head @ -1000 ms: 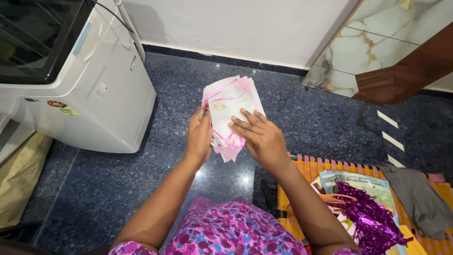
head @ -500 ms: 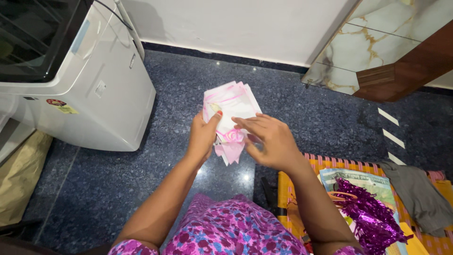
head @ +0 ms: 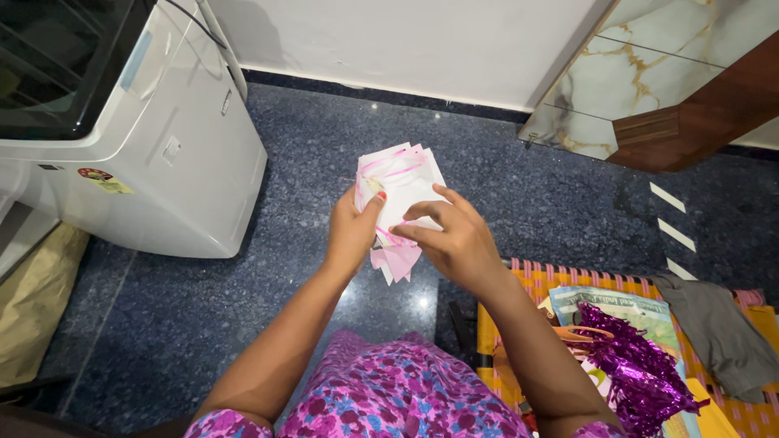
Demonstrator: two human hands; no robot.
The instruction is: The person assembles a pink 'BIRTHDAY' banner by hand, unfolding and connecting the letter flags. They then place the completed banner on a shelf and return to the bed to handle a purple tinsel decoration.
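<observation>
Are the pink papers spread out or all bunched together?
Bunched together: the pink papers sit in one overlapping stack, pinched between the left hand and right hand.

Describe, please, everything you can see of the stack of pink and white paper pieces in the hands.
The stack of paper pieces is thin and flat, white with pale pink sheets and pink ribbon-like strips across the top. Pointed pink ends hang below. It is held nearly upright above the dark speckled floor, the left hand gripping its left edge, the right hand fingering its front.
</observation>
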